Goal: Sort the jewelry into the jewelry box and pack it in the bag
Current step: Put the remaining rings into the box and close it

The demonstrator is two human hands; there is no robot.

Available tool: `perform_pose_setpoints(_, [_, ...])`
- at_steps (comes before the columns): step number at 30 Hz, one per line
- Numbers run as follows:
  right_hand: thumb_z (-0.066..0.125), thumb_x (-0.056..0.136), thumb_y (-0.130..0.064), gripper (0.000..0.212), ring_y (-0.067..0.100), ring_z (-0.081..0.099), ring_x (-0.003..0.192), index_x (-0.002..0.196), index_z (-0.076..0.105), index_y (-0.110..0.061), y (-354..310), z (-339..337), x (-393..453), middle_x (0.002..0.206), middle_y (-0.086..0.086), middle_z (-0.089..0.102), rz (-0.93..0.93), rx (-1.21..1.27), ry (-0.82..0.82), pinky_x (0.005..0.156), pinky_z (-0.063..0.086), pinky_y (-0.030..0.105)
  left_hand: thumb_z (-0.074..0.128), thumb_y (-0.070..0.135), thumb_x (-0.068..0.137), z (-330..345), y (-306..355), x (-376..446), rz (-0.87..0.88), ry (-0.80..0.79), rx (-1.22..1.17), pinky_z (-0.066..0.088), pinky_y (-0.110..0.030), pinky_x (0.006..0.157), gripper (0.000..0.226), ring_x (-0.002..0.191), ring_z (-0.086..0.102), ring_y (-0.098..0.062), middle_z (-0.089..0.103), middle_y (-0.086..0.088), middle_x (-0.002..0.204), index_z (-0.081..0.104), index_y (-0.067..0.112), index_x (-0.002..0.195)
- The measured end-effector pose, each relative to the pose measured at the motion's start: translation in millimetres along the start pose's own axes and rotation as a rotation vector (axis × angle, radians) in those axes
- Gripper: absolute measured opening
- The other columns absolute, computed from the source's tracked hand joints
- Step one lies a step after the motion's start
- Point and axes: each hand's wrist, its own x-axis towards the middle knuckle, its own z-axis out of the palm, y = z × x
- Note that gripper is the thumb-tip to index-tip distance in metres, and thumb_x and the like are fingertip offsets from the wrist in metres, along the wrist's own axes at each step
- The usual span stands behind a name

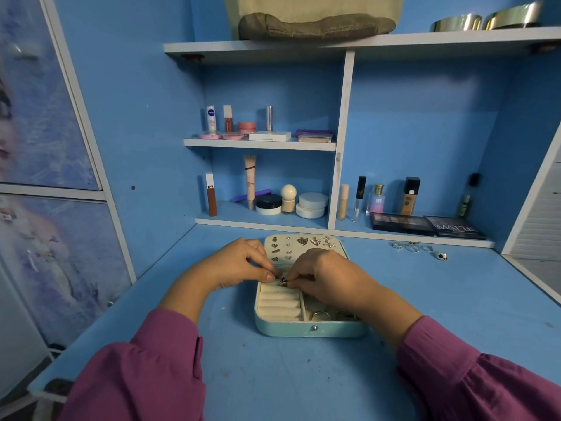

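Note:
An open mint-green jewelry box point(303, 329) lies on the blue desk, its lid point(340, 247) studded with several earrings. Cream ring rolls point(279, 303) fill the left half of the tray; two rings point(321, 315) lie in the right compartment. My left hand point(243, 262) and my right hand point(321, 275) meet over the far end of the ring rolls, both pinching a small ring with a dark stone point(283, 280). Several loose rings point(419, 248) lie on the desk to the right. A beige bag point(312, 16) sits on the top shelf.
Cosmetics fill the shelves behind: bottles, jars, a tube point(250, 180) and two dark palettes point(425, 227). Two metal tins point(485, 21) stand on the top shelf at right. A patterned cabinet door point(45, 147) bounds the left side.

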Motion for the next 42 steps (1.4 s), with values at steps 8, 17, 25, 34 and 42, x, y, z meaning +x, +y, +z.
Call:
perform_pose_setpoints(8, [0.062,0.089,-0.017,0.018,0.012,0.058,0.093,0.102,0.073,-0.013,0.1,-3.6,1.4,0.1,0.0,0.07,-0.004,-0.009,-0.029,0.083,0.044,0.021,0.08,0.01,0.073,0.2,-0.6,-0.7,-0.02,-0.013,0.014,0.035,0.002,0.074,0.025,0.077,0.051,0.014,0.056,0.006,0.087,0.074,0.034,0.077])
perform_pose_setpoints(17, [0.064,0.089,-0.022,0.017,0.003,0.057,0.087,0.102,0.074,-0.021,1.7,1.0,-1.7,0.099,-0.008,0.07,0.107,0.09,0.0,0.078,0.044,0.013,0.079,0.008,0.072,-0.2,-1.0,0.0,-0.014,-0.007,-0.014,0.037,-0.001,0.075,0.034,0.076,0.054,0.011,0.056,0.006,0.086,0.075,0.041,0.07])
perform_pose_setpoints(25, [0.065,0.089,-0.023,0.009,-0.005,0.058,0.071,0.092,0.073,-0.02,40.5,-29.9,-11.7,0.08,-0.011,0.067,0.529,0.382,0.35,0.059,0.041,0.003,0.072,0.01,0.081,19.3,28.9,14.4,0.053,0.234,-0.188,0.044,-0.015,0.067,0.017,0.069,0.052,-0.005,0.068,0.003,0.083,0.075,0.026,0.085])
perform_pose_setpoints(34, [0.057,0.088,-0.014,0.016,0.024,0.056,0.081,0.092,0.072,-0.011,137.0,-49.0,-63.3,0.093,0.009,0.069,0.926,0.113,0.547,0.065,0.039,0.028,0.068,0.01,0.085,77.4,88.9,98.3,0.022,0.089,-0.061,0.043,-0.01,0.067,0.02,0.082,0.059,-0.002,0.067,0.005,0.095,0.072,0.011,0.105])
perform_pose_setpoints(42, [0.045,0.096,-0.032,0.039,0.033,0.037,0.121,0.135,0.05,-0.031,167.2,-48.7,-71.0,0.13,0.011,0.048,0.991,-0.473,0.267,0.097,0.035,0.037,0.057,0.014,0.093,130.7,106.2,174.8,-0.055,-0.066,0.344,0.036,-0.038,0.109,0.036,0.132,0.039,-0.028,0.053,-0.009,0.137,0.06,0.021,0.128])
